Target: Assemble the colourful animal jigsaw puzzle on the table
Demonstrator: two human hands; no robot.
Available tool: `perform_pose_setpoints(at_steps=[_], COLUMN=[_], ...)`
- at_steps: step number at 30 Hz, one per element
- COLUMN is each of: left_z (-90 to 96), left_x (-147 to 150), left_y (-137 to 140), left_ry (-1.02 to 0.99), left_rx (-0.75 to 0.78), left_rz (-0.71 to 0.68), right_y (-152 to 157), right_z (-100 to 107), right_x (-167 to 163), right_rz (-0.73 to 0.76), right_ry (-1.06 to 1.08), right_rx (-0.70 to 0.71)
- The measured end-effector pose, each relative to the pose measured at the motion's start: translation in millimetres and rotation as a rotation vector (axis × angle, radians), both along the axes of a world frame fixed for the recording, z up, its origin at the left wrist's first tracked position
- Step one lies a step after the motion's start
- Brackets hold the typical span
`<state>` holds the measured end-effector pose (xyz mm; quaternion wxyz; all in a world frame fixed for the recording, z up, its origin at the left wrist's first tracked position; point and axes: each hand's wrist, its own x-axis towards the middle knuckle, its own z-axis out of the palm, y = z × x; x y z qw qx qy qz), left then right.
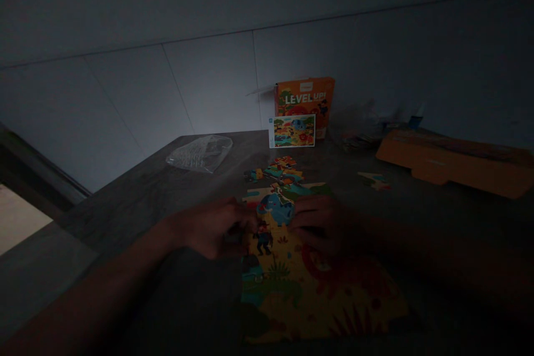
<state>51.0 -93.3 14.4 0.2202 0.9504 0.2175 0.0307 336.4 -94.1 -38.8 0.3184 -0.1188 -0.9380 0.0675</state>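
Observation:
A partly joined jigsaw puzzle [287, 272] lies on the dark table, showing a blue elephant, a small figure in a hat, a red lion and a green crocodile on yellow ground. At its left edge, my left hand [221, 228] is closed, thumb and fingers bent together on the border beside the figure. My right hand [319, 222] has its fingers curled onto the puzzle just right of the elephant. Dim light hides the exact fingertip contact. Loose puzzle pieces [287, 164] sit just beyond the far edge.
An orange "LEVEL UP!" box [306, 92] stands at the back, a picture card [294, 132] leaning before it. Further left lies a clear plastic bag [200, 154]. To the right are a few pieces [375, 181] and an orange box part [454, 164]. A wall [208, 83] rises behind.

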Motion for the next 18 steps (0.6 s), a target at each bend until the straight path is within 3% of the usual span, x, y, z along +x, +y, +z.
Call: perform_pose_setpoints(at_steps=[18], left_z=[-0.5], left_x=[-1.6], left_y=[0.4], left_ry=[0.005], left_rx=[-0.004], left_rz=[0.011], right_y=[-0.1], right_z=[-0.1], right_x=[0.7], right_rz=[-0.002], right_ry=[-0.009], right_rx=[-0.004])
